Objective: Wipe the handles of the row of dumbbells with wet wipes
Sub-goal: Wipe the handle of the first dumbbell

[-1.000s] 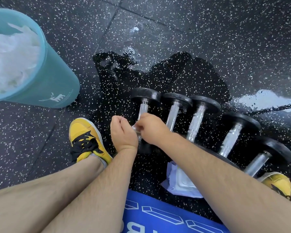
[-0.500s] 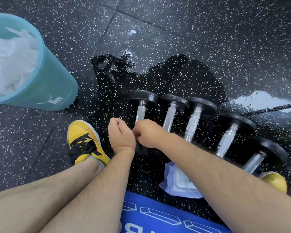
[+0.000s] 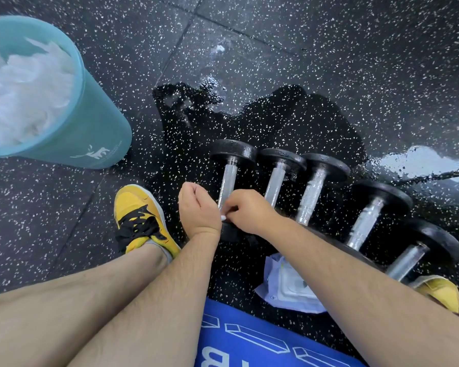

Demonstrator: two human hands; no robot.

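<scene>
The leftmost dumbbell [image 3: 233, 152] in the row lies with its handle [image 3: 228, 181] running from near to far, leaning slightly right at the far end. My right hand [image 3: 247, 215] is curled over the handle's near end, clamping a wipe [image 3: 224, 217] against it. Only a white scrap of it shows between my hands. My left hand [image 3: 199, 210] sits just left of the handle with its fingers curled. I cannot tell whether it pinches the wipe. The bare length of handle lies beyond my knuckles, so I judge the next stroke should slide along that axis toward the far weight. The right hand is nearer.
</scene>
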